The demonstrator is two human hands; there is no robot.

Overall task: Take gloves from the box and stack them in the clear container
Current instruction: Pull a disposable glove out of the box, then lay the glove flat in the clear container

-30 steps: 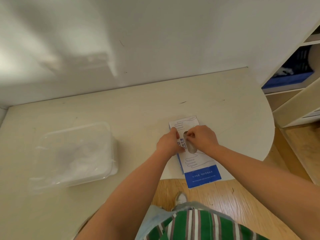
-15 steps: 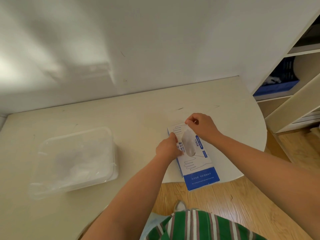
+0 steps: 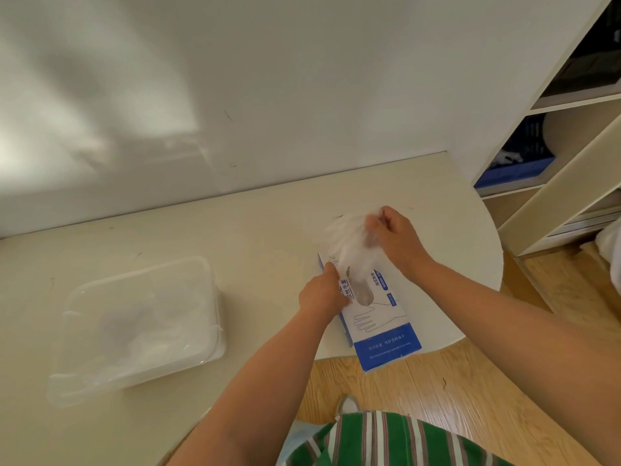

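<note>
The right hand (image 3: 395, 240) is pinching a thin clear glove (image 3: 349, 243) between thumb and fingertips and drawing it up and away from the box (image 3: 379, 317), while the left hand (image 3: 321, 292) is gripping the box's left edge, thumb on top, pinning it to the table (image 3: 235, 237). The glove is hanging between hand and box, and its tail seems to be sitting in the oval slot, so it is not free yet. The danger here is that the film is clinging: a second glove could be coming out behind it, or the sheet could be stretching and tearing if the pull is running too sharply sideways. The box's blue end is also jutting past the table's rim over the floor, so if the left hand is easing off too soon, the tug could be tipping the box over the edge. And the clear container (image 3: 211, 297), already holding a pale pile of gloves (image 3: 134, 327), is sitting well apart to the left, so a limp glove could be folding or slipping from that light pinch on the way across. Against half a second ago, the right hand is now riding higher and farther from the slot, with far more glove showing. A full second ago both hands were crowding the slot. The left hand is staying where it was.
</note>
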